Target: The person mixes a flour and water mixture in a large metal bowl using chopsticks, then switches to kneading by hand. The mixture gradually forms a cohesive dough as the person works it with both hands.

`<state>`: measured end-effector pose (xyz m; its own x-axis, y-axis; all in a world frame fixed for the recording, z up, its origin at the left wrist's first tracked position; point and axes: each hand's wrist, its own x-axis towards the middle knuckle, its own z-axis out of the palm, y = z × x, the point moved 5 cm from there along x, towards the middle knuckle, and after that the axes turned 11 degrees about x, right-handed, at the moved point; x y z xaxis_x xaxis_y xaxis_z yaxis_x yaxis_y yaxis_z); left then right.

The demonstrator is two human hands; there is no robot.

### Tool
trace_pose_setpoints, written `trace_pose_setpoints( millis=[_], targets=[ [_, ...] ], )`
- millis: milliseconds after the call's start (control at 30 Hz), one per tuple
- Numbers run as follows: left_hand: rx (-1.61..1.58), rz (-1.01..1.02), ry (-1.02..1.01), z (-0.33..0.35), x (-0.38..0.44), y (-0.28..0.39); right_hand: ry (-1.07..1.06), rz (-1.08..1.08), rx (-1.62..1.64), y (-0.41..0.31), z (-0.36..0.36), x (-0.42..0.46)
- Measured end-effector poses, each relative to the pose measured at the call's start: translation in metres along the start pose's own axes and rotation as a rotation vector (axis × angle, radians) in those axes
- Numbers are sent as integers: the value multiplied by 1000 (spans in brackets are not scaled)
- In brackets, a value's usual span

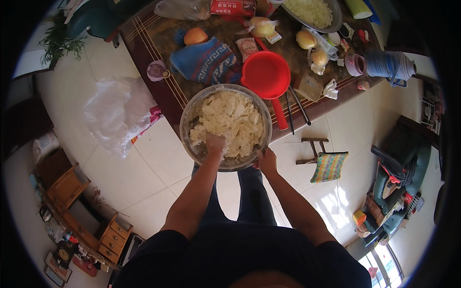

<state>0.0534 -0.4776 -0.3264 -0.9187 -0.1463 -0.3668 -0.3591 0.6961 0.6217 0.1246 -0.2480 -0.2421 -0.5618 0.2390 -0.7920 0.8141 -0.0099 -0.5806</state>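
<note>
In front of me a round metal basin (184,131) sits at the table's near corner, part of its bottom reaching past the edge. Shaggy pale dough (234,115) fills much of it, and flour coats the inner wall. My left hand (216,142) presses into the near left part of this dough; its fingers are buried and hidden. With my right hand (267,161) I grip the basin's rim at the lower right, thumb on top. A red plastic water scoop (266,73) rests just beyond the basin, its handle pointing towards me.
Two dark rods (299,105) lie right of the scoop. A blue knitted hat (205,63) with an orange fruit (195,36) lies behind the basin. A bowl of chopped vegetable (313,14) stands farther back. A folding stool (327,165) is on the floor at right, plastic sheeting (119,111) at left.
</note>
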Motion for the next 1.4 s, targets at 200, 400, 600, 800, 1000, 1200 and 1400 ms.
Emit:
trace_pose_setpoints(
  millis=[200,400,600,800,1000,1200,1400],
  targets=[
    [617,-134,-326,2,-11,96,57,29,-16,11,-9,1],
    [682,83,-249,39,13,74,63,18,-45,9,-5,-1],
    [993,120,-557,55,31,68,40,-13,21,6,-4,-3],
    [718,164,-667,7,1,93,-1,-18,-43,6,-8,-1],
    [-44,-22,-333,-54,-20,43,2,-12,32,5,-4,-2],
    [-168,-263,-40,-65,66,-2,-10,-46,59,3,1,-1],
    [-113,-427,-388,-36,115,35,24,-53,-46,11,-7,2]
  ],
)
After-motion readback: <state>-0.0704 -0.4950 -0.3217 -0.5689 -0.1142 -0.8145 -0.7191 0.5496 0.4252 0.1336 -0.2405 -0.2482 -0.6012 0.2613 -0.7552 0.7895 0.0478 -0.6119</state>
